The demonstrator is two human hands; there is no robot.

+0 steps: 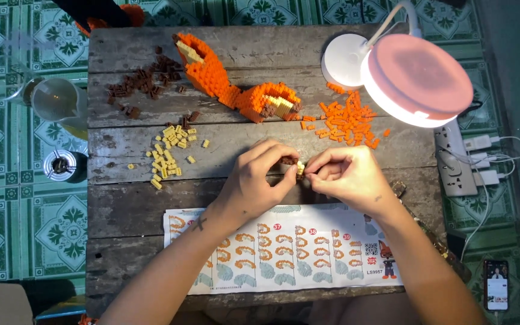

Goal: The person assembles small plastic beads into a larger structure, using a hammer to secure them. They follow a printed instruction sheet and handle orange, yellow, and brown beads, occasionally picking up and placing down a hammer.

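The left hand (254, 180) and right hand (347, 176) meet at mid-table, fingers pinched together on a small brown-and-cream brick piece (294, 167) held just above the wood. An instruction sheet (284, 250) lies along the table's (127, 204) near edge under the wrists. Toward the far edge sit an orange model (230, 84), loose orange bricks (344, 120), yellow bricks (170, 150) and brown bricks (142, 81).

Bare wood lies open at 9 o'clock of the left hand (254, 180), between the yellow bricks (168, 153) and the instruction sheet (284, 250), and again along the table's (121, 204) far edge at 12 o'clock. At 12 o'clock of both hands the orange brick model (236, 84) blocks the way, with loose orange bricks (344, 120) at 1 o'clock and brown bricks (142, 81) at 10 o'clock. The lamp head (416, 78) overhangs the far right corner at 2 o'clock of the right hand (347, 177); a power strip (455, 165) sits at its 3 o'clock.
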